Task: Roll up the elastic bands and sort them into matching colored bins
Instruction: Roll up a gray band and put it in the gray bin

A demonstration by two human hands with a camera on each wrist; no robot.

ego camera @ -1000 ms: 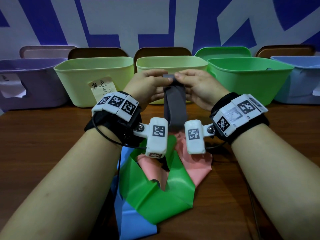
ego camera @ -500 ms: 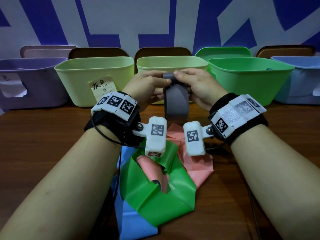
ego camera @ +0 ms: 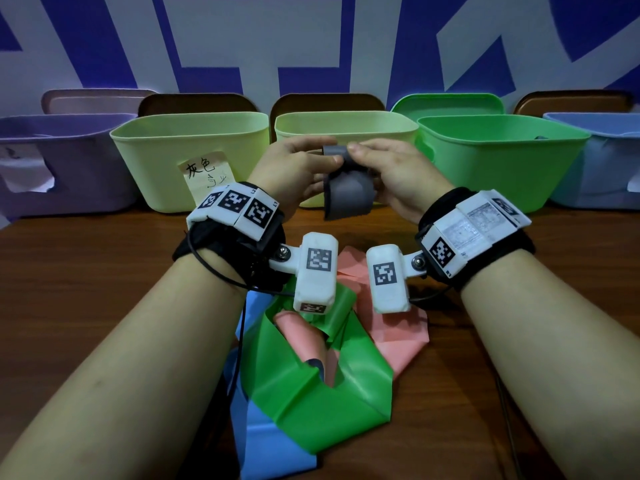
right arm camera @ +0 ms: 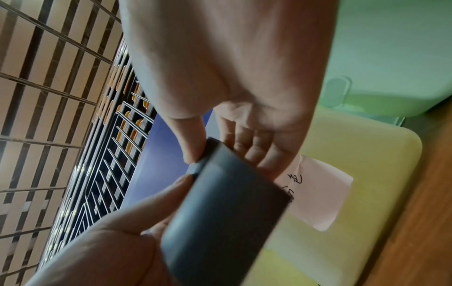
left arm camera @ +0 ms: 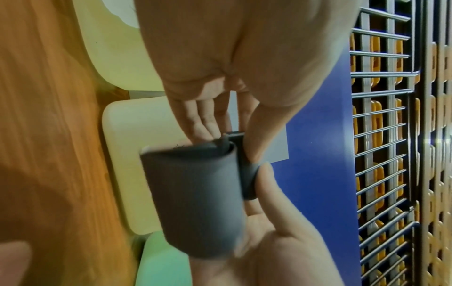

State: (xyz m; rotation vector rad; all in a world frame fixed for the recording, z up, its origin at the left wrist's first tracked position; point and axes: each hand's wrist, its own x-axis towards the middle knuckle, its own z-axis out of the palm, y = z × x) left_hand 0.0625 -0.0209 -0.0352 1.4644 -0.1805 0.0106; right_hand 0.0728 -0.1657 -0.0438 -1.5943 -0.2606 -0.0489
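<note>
A grey elastic band (ego camera: 347, 195) is held up in front of the bins by both hands. Its top end is wound into a small roll and a short curved tail hangs below. My left hand (ego camera: 323, 154) pinches the roll from the left, and my right hand (ego camera: 362, 150) pinches it from the right. In the left wrist view the grey band (left arm camera: 195, 193) sits between my left thumb and fingers (left arm camera: 203, 123). The right wrist view shows the grey band (right arm camera: 227, 203) held the same way. A light green bin (ego camera: 166, 147) carries a handwritten paper label.
On the wooden table (ego camera: 86, 289) near me lies a pile of loose green (ego camera: 311, 393), pink (ego camera: 394, 327) and blue (ego camera: 270, 445) bands. A row of bins stands at the back: purple (ego camera: 52, 168), a second light green (ego camera: 346, 121), green (ego camera: 502, 154) and blue (ego camera: 606, 168).
The hanging grey tail has grown shorter and has lifted clear of the pile as both hands wind it up. The hands stayed in about the same place.
</note>
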